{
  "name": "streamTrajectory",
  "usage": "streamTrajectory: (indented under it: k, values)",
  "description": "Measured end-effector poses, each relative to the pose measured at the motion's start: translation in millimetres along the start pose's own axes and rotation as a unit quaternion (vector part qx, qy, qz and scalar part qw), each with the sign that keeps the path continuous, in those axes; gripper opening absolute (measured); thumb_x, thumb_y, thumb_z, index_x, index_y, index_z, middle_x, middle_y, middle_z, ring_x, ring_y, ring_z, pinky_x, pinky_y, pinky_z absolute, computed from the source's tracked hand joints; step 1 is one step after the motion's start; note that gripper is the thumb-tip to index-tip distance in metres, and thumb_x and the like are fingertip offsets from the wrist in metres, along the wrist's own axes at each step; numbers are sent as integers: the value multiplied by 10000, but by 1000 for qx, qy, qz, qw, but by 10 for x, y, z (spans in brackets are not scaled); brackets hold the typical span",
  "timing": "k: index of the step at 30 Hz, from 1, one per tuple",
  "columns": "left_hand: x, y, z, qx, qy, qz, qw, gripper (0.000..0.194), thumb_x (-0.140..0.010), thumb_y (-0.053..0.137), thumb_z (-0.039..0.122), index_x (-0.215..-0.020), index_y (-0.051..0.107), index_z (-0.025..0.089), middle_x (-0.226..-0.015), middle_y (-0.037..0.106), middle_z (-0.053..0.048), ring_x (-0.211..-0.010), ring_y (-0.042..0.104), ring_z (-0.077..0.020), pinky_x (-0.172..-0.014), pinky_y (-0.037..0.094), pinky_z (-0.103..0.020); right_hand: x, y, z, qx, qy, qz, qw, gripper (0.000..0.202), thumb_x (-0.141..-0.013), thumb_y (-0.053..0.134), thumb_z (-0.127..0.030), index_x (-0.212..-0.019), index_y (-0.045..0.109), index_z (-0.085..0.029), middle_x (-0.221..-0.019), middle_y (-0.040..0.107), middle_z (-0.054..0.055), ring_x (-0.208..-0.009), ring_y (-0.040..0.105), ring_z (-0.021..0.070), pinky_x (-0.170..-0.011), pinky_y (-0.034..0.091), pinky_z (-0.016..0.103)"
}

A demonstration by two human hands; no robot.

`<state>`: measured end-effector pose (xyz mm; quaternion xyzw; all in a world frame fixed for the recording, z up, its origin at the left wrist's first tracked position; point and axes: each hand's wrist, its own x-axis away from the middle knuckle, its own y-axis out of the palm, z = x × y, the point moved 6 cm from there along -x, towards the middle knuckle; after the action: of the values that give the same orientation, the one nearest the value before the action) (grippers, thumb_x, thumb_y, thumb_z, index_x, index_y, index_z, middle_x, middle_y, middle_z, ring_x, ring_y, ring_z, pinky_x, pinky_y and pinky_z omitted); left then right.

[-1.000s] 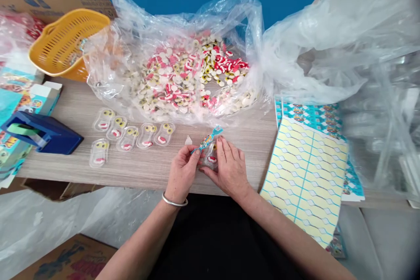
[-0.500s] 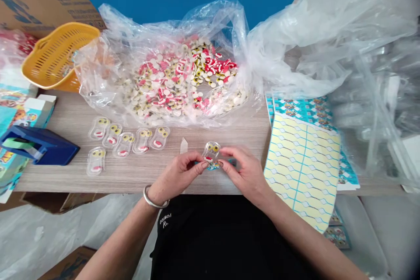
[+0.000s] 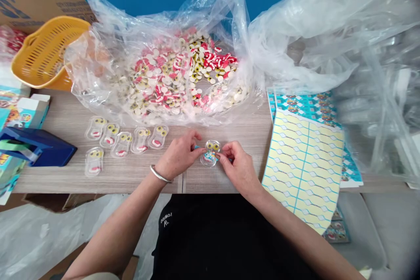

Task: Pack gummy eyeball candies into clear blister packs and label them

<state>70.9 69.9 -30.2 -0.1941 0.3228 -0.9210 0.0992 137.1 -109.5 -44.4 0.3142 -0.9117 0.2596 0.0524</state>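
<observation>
A small clear plastic pack (image 3: pixel 210 162) with two yellow eye pieces lies on the table between my hands, a blue patterned sticker (image 3: pixel 210 156) across its middle. My left hand (image 3: pixel 182 152) touches the sticker's left end with the thumb, its fingers apart above. On the other side, my right hand (image 3: pixel 236 164) pinches the sticker's right end between thumb and finger. Several filled clear packs (image 3: pixel 122 144) with yellow eyes and red mouths rest to the left. Behind is an open plastic bag (image 3: pixel 157 35) full of loose eye and mouth pieces (image 3: pixel 170 78).
A yellow basket (image 3: pixel 42 57) and a blue tape dispenser (image 3: pixel 55 146) stand on the left. A yellow-backed sticker sheet (image 3: pixel 303 162) overhangs the table edge on the right, over blue printed sheets (image 3: pixel 349 168). Clear plastic (image 3: pixel 387 109) is heaped at far right.
The sticker has moved from below the pack to across its middle. My left hand has risen slightly, with its fingers more spread. The view has shifted a little.
</observation>
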Motion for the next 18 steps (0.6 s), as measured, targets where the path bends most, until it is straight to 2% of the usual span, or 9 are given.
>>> streamTrajectory:
  k: [7, 13, 16, 18]
  values:
    - [-106, 20, -46, -7, 3, -7, 1000, 208, -792, 682, 362, -902, 580, 219, -595, 551, 61, -532, 505, -146, -589, 330, -284, -63, 43, -32, 72, 5, -15, 997, 204, -908, 599, -301, -1091, 565, -215, -777, 701, -13, -702, 674, 198, -688, 470, 310]
    - [-145, 109, -86, -64, -15, 0, 998, 194, -801, 712, 339, -852, 569, 218, -629, 575, 38, -580, 545, -169, -598, 327, -284, -147, 112, -75, 246, -22, -45, 968, 285, -946, 567, -226, -1230, 572, -200, -965, 746, 55, -857, 705, 234, -715, 459, 319]
    - [-114, 123, -76, -136, -28, 9, 990, 243, -839, 705, 413, -904, 575, 218, -654, 608, 8, -618, 590, -205, -591, 310, -290, -169, 141, -107, 294, -31, -62, 953, 223, -973, 544, -245, -1189, 581, -203, -989, 745, 72, -861, 707, 237, -686, 449, 318]
    - [-2, 79, -72, -197, -55, 35, 978, 351, -845, 703, 509, -977, 575, 211, -687, 640, -24, -659, 627, -242, -580, 293, -292, -151, 163, -132, 312, -32, -72, 947, 193, -980, 536, -244, -1163, 579, -202, -981, 745, 74, -851, 708, 236, -674, 443, 317]
